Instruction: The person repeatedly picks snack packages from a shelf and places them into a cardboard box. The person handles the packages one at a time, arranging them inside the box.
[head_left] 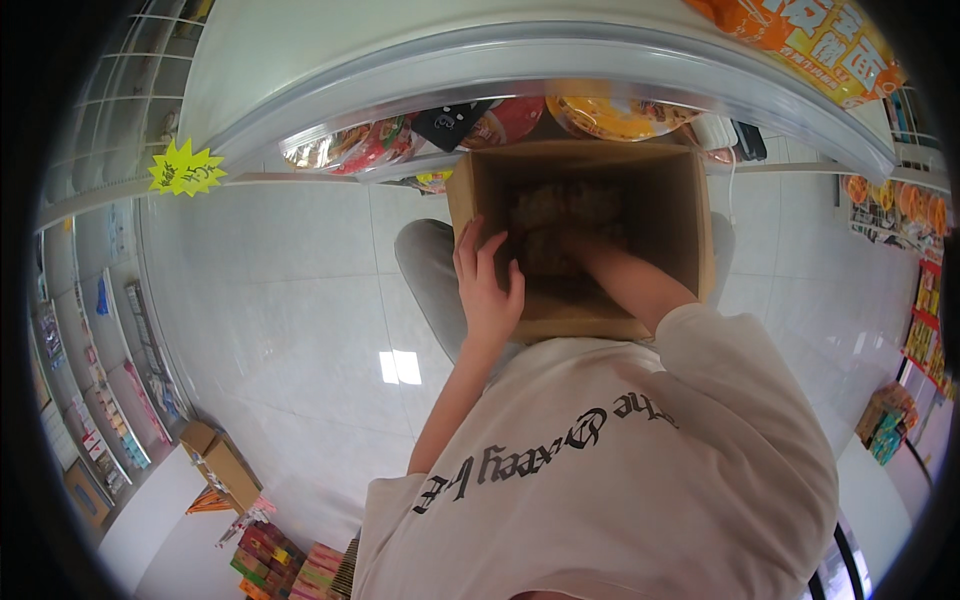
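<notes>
Off-white, dark-lettered fabric shirt (570,500) fills the foreground. Beyond an open, rectangular brown cardboard box (672,220) stretches a clear-edged white shelf (450,18). Left hand (489,295), fingers spread, rests against the box's left rim; right hand (566,240) is inside the box near dim pale lumps (540,207), its grip too dark to tell.

Downward fisheye view, head height
</notes>
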